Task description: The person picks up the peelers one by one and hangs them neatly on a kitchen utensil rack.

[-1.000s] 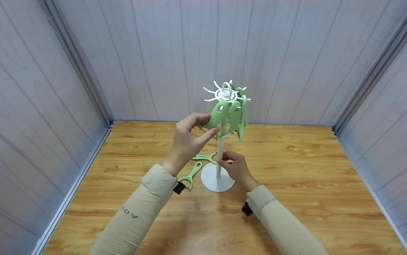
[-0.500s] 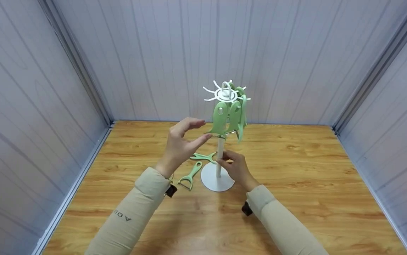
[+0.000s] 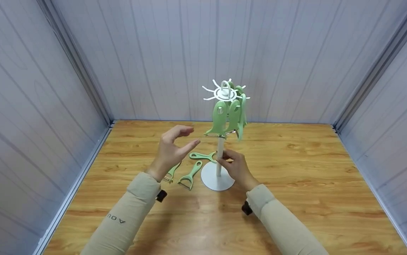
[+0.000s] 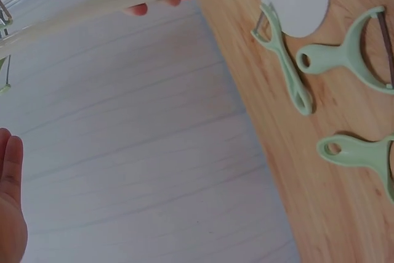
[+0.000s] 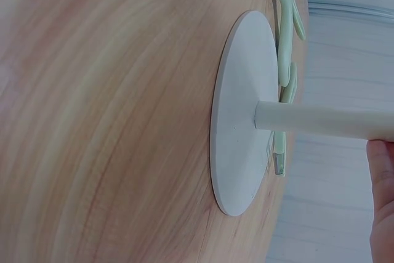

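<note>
A white stand with a round base [image 3: 212,181] and a ring of hooks [image 3: 225,94] at its top rises from the table. Several green peelers hang by their handle holes on its right and front side; the front-left peeler [image 3: 219,120] hangs blade down. My right hand [image 3: 237,166] holds the white pole [image 5: 326,121] low down, thumb and fingers around it. To the left of the hanging peelers my left hand [image 3: 171,148] is in the air, thumb and fingers apart, with nothing between them.
Three green peelers lie on the wooden table left of the base: one far peeler [image 3: 201,156], a middle peeler [image 3: 191,175] and one peeler [image 3: 172,173] partly behind the left wrist. Pale panel walls [image 3: 154,63] enclose the table at the back and sides.
My left hand has let go of the front-left peeler, which now hangs straight from its hook, and has drawn back left and down. The right hand stays on the pole.
</note>
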The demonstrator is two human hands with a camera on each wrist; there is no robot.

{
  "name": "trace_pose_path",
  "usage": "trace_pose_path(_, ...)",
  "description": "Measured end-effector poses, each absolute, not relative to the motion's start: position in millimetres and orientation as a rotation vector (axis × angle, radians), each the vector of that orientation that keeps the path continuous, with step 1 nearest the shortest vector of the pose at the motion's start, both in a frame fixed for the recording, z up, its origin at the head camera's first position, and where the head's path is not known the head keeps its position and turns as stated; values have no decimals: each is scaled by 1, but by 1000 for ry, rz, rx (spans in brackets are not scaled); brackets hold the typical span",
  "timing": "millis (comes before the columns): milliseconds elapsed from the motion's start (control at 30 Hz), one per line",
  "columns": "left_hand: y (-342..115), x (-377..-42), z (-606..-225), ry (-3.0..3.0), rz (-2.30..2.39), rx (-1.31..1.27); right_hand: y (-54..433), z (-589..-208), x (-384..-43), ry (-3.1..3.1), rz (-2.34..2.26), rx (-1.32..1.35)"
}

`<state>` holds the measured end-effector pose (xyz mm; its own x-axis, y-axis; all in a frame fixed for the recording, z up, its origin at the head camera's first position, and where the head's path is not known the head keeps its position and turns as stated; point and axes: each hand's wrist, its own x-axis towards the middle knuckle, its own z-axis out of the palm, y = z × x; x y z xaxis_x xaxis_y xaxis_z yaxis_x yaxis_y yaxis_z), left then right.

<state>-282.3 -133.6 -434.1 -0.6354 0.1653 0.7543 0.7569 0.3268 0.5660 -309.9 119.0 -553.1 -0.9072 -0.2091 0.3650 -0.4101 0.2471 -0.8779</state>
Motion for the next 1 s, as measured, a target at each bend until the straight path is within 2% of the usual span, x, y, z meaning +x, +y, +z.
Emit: trace_pose_path(1000, -199, -299, -515, -2571, -1386, -439, 120, -553, -311, -2309, 1705, 626)
